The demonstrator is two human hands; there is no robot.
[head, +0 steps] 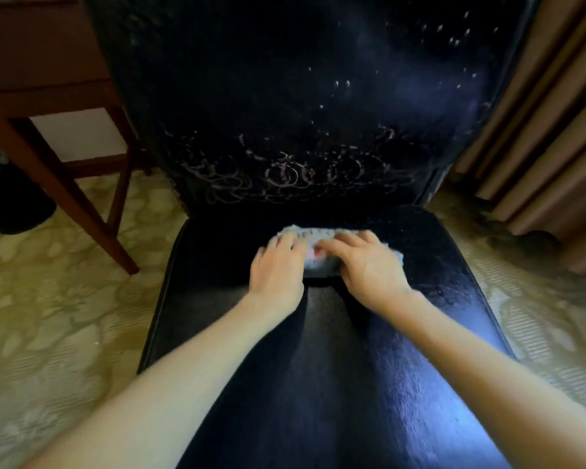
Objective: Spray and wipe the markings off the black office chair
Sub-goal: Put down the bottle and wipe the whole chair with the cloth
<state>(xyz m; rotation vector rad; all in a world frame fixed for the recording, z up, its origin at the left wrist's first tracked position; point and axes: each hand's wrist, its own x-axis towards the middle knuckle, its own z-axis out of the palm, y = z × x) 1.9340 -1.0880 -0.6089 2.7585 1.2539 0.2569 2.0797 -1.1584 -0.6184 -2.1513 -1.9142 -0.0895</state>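
The wiping step is in hand, on the seat of the black office chair (322,384), which fills the middle of the view with its backrest (268,79) rising at the far side. A small grey cloth (313,232) lies on the rear part of the seat, close to the backrest, and both hands are on it side by side. The left hand (275,267) covers its left part and the right hand (367,265) its right part, each with the fingers laid fairly flat and pressing down rather than closed in a fist. Motion blur hides whether any fingertip hooks an edge. The near seat looks glossy and free of marks. Pale looping markings (285,177) crowd the lower backrest, and white droplets (454,40) speckle its upper right, so that panel appears sprayed but not yet wiped. The next move probably calls for lifting the cloth onto the backrest and rubbing firmly across the loops. No spray bottle is in view. A wooden table (48,82) stands to the left and a curtain (542,130) hangs to the right.
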